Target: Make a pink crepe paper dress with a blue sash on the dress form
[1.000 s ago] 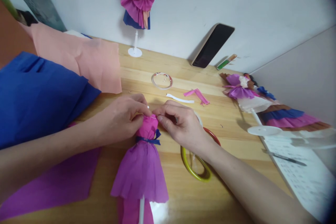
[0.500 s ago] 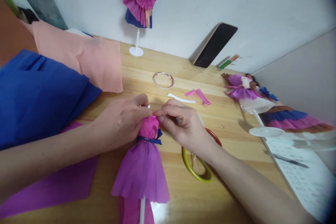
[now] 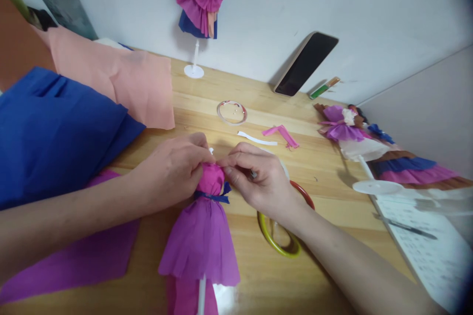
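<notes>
A small paper dress [image 3: 201, 243] with a pink top and purple skirt is on a white stick stand [image 3: 202, 295]. A dark blue paper band [image 3: 212, 197] is tied round its waist. My left hand [image 3: 177, 167] pinches the pink bodice [image 3: 212, 179] at its upper left edge. From the right, my right hand [image 3: 258, 177] has thumb and forefinger pressed together on the same upper edge. A small white tip [image 3: 211, 150] shows just above the fingers. Something small and silvery sits among my right fingers; I cannot tell what it is. Scissors with yellow and red handles [image 3: 279, 246] lie partly under my right wrist.
Blue paper [image 3: 62, 133], peach paper [image 3: 148, 88] and purple paper [image 3: 92, 261] lie left. A shallow dish of beads [image 3: 232, 112], white strip [image 3: 256, 138] and pink scraps [image 3: 283, 134] lie ahead. A phone [image 3: 306, 64] leans on the wall. Finished paper dresses stand behind [image 3: 207, 5] and right [image 3: 343, 123].
The whole view has shifted slightly. Both hands keep their pinch at the bodice's upper edge, with barely any visible movement.
</notes>
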Tool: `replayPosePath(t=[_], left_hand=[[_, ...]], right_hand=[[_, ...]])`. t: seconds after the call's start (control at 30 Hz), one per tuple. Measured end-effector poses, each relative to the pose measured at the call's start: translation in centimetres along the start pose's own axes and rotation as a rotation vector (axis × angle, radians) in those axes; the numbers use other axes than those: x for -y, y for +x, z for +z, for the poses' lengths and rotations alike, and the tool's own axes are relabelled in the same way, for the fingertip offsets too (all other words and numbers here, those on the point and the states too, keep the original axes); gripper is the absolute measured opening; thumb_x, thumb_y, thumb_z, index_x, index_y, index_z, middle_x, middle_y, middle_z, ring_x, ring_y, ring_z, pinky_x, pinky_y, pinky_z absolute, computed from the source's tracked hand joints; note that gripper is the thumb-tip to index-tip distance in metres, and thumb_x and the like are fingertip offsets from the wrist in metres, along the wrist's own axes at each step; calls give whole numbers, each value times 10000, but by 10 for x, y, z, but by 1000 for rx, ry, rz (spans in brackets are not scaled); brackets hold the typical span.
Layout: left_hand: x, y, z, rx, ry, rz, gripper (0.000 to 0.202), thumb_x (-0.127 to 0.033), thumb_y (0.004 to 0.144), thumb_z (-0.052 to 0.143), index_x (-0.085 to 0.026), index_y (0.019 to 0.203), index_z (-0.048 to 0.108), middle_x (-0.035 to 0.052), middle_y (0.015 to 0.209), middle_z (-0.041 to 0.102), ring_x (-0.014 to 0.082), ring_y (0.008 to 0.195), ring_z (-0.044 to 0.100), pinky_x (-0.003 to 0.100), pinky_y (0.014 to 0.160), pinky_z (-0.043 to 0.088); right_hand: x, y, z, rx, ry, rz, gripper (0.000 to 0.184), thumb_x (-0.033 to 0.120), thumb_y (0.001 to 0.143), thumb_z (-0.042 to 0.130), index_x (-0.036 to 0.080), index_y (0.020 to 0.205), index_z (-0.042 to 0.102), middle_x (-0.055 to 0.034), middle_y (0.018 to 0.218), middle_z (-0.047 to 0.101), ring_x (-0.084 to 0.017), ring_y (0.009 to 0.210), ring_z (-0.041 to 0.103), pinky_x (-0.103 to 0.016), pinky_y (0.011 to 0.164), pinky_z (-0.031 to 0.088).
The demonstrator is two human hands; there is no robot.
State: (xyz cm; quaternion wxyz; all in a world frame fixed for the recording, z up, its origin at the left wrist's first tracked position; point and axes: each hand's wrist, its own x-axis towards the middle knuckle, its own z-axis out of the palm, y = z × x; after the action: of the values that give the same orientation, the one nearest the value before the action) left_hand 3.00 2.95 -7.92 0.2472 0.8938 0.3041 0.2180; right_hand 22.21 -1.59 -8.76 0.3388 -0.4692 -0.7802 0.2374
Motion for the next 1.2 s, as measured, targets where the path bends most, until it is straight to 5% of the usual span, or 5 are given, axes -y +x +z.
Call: replayPosePath(t=[0.4, 0.6, 0.9, 1.2], left_hand=[[2, 0, 1, -16, -46, 2, 303, -39, 772, 445, -142, 736, 727, 52, 763, 626, 146, 674, 589, 257, 618, 436], [5, 5, -6, -78, -34, -23, 279, 20, 722, 452, -120, 795, 682, 26, 738, 606, 120, 653, 553, 229, 596, 398], [10, 11, -10, 67, -132, -72, 119, -45, 753, 603, -138, 689, 641, -3, 746, 574, 106, 691, 551, 220, 651, 403], [9, 8, 1, -28, -99, -97, 133, -31, 734, 567, -131, 656, 610, -18, 683, 542, 74, 570, 455, 208, 560, 336]], right_hand=[[0, -1, -4, 45, -449, -395, 257, 81, 897, 431, 145, 831, 670, -57, 769, 620, -137, 655, 509, -263, 578, 428], [0, -1, -3, 6, -476, -412, 276, 68, 890, 437, 144, 777, 677, -53, 731, 612, -139, 631, 499, -270, 561, 407], [-4, -5, 1, -28, -394, -329, 238, 80, 882, 474, 128, 779, 683, -63, 742, 601, -137, 622, 540, -265, 541, 404], [-6, -6, 3, -36, -290, -286, 231, 73, 867, 479, 138, 744, 663, -68, 758, 597, -142, 646, 553, -265, 568, 435]])
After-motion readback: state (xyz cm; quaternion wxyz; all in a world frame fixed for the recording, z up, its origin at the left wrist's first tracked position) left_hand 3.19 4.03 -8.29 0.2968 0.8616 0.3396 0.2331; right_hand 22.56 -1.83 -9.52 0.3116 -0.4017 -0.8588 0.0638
